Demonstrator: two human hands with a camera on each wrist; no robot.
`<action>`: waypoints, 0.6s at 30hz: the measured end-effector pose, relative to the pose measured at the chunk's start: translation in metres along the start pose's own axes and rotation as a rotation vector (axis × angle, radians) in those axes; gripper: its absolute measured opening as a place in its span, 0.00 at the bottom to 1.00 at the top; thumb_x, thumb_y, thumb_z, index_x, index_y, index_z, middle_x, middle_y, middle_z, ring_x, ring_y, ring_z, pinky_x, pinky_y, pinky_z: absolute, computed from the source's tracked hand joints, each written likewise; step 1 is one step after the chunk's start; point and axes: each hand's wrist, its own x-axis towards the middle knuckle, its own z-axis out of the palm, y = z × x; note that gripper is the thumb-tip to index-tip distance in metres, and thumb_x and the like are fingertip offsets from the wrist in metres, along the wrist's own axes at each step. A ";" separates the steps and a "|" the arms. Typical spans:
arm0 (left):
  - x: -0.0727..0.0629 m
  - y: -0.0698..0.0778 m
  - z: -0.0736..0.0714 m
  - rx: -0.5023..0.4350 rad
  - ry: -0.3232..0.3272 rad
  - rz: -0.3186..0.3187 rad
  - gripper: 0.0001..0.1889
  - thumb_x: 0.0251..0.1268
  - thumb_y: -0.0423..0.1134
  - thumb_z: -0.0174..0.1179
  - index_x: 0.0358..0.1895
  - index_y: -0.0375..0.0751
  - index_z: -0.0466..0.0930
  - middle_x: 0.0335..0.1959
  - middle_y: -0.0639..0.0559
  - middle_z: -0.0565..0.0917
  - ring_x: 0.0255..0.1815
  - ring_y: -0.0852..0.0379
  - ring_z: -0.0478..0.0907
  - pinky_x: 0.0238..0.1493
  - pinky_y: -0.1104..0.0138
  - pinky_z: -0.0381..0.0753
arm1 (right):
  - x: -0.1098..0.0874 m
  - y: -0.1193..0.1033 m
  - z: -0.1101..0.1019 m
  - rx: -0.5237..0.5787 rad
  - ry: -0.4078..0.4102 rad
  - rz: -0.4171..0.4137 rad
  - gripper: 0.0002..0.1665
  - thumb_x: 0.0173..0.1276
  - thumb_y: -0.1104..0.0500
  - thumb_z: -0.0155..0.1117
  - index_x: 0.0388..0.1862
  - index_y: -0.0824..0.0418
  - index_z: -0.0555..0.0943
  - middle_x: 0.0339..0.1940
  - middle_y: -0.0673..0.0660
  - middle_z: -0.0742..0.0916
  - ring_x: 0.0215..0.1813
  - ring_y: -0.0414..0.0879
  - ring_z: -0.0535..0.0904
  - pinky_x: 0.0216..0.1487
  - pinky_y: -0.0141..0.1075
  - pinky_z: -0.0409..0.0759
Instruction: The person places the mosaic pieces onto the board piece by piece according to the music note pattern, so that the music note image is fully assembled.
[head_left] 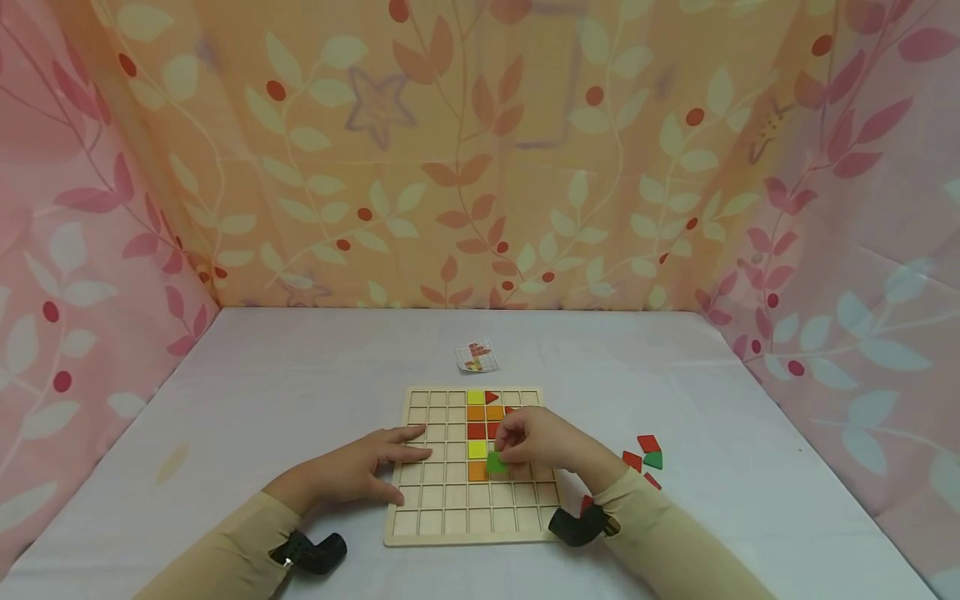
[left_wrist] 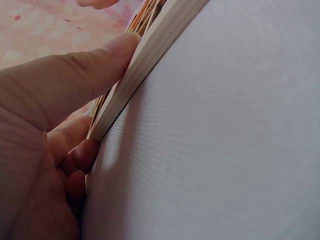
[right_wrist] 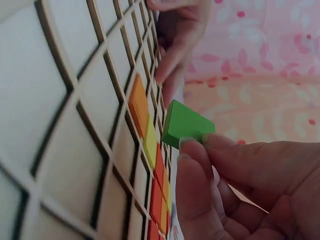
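Observation:
Between thumb and fingers, my right hand (head_left: 536, 442) pinches a green tile (right_wrist: 187, 125), held just off the wooden grid board (head_left: 442, 521). In the head view that green tile covers part of the squares beside an orange tile (head_left: 477, 472) and a yellow tile (head_left: 477, 450). More tiles sit in the board's cells above: red tile (head_left: 476, 431), orange tile (head_left: 476, 412), yellow tile (head_left: 476, 397) and a red triangle (head_left: 491, 397). My left hand (head_left: 367, 462) rests with extended fingers on the board's left edge; its thumb (left_wrist: 117, 52) lies on the rim.
A small pattern card (head_left: 476, 356) lies behind the board. Right of the board are loose red tiles (head_left: 648, 443) and a green piece (head_left: 653, 460), with another red piece (head_left: 587, 502) partly behind the right wrist's black camera mount (head_left: 577, 527). Patterned cloth walls surround the white table (head_left: 300, 358).

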 end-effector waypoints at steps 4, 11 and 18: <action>0.000 0.000 0.000 0.001 0.000 0.005 0.35 0.47 0.55 0.65 0.63 0.58 0.68 0.72 0.54 0.52 0.72 0.44 0.45 0.63 0.42 0.48 | 0.001 -0.005 0.013 0.020 -0.035 -0.023 0.03 0.55 0.67 0.66 0.26 0.62 0.80 0.20 0.49 0.81 0.24 0.43 0.79 0.29 0.33 0.78; 0.000 0.000 0.000 0.000 0.009 0.009 0.36 0.46 0.56 0.66 0.63 0.59 0.68 0.72 0.54 0.53 0.71 0.44 0.45 0.63 0.42 0.48 | 0.001 -0.010 0.028 -0.015 -0.050 -0.043 0.07 0.54 0.69 0.65 0.24 0.58 0.78 0.19 0.49 0.82 0.23 0.43 0.80 0.27 0.30 0.76; 0.000 -0.001 0.000 -0.016 0.007 -0.001 0.35 0.47 0.56 0.65 0.63 0.60 0.68 0.72 0.54 0.53 0.72 0.44 0.44 0.63 0.42 0.47 | 0.002 -0.012 0.031 -0.039 -0.056 -0.020 0.08 0.54 0.68 0.67 0.22 0.57 0.78 0.19 0.47 0.81 0.24 0.40 0.79 0.28 0.30 0.75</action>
